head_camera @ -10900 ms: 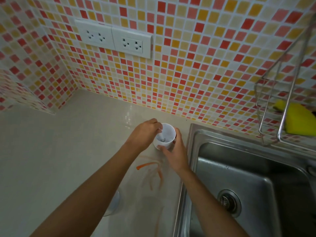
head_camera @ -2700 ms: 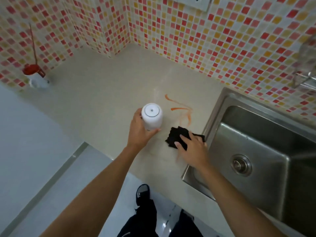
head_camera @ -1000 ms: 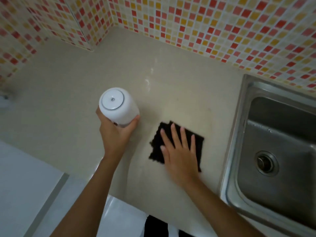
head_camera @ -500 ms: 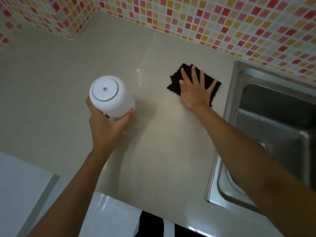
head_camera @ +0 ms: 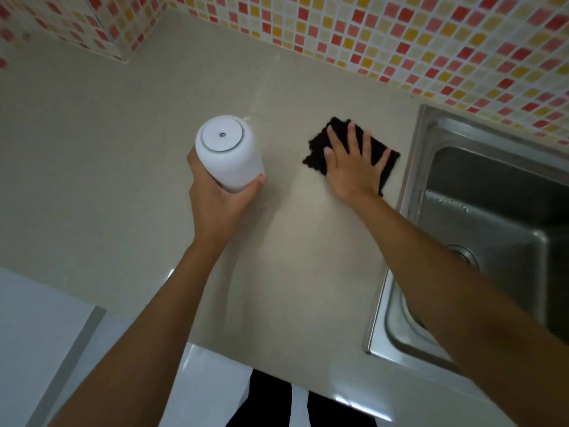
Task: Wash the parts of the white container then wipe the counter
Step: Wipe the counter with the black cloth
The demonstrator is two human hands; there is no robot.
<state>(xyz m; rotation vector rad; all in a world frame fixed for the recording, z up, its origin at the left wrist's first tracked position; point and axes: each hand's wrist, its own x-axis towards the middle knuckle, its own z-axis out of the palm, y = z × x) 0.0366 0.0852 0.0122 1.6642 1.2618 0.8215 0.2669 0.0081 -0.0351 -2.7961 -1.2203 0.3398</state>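
The white container (head_camera: 228, 152) is a rounded cylinder with a small hole in its round top. My left hand (head_camera: 215, 204) grips it from below and holds it above the beige counter (head_camera: 123, 180). A black cloth (head_camera: 374, 149) lies flat on the counter just left of the sink. My right hand (head_camera: 351, 164) presses on it with its fingers spread straight. No orange stain shows on the counter.
The steel sink (head_camera: 492, 235) fills the right side, its rim next to the cloth. A mosaic tile wall (head_camera: 400, 35) runs along the back and left corner. The counter's front edge (head_camera: 277, 371) is near my body, with white floor below.
The orange stain seen earlier is gone. In the last second my right hand slid the cloth away toward the wall, and it now sits slightly nearer again. My left hand keeps the container raised.
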